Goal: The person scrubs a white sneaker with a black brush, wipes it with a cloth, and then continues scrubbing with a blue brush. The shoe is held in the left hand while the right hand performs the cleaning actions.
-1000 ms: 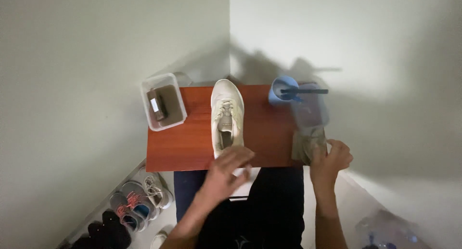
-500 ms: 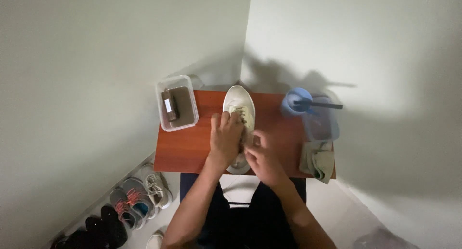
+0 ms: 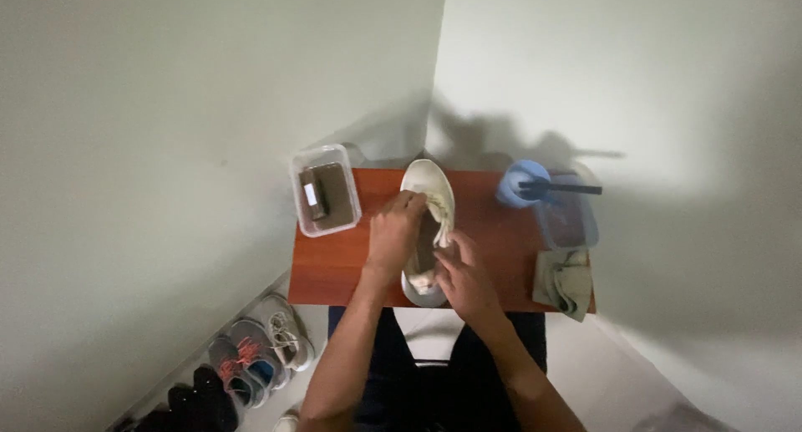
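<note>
Gripping a white shoe (image 3: pixel 429 184) mid-table: left hand (image 3: pixel 393 234) closed over its left side, right hand (image 3: pixel 462 275) pinching near the laces. Heel sits close to the near edge of the red-brown table (image 3: pixel 334 265). Bare wood left of the shoe; clear tray (image 3: pixel 325 199) overhangs the far-left corner. Blue cup (image 3: pixel 523 184), clear box (image 3: pixel 568 219) and grey cloth (image 3: pixel 565 280) crowd the right edge. Shoe's middle hidden by the hands; floor shoes (image 3: pixel 251 361) dim, partly cut off.

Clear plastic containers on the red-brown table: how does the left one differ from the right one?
The left clear plastic container sits at the table's far-left corner, overhanging the edge, and holds a dark rectangular block. The right clear plastic container sits near the right edge, behind a folded grey-green cloth and beside a blue cup; its contents are unclear. Both are open-topped and untouched by either hand.
</note>
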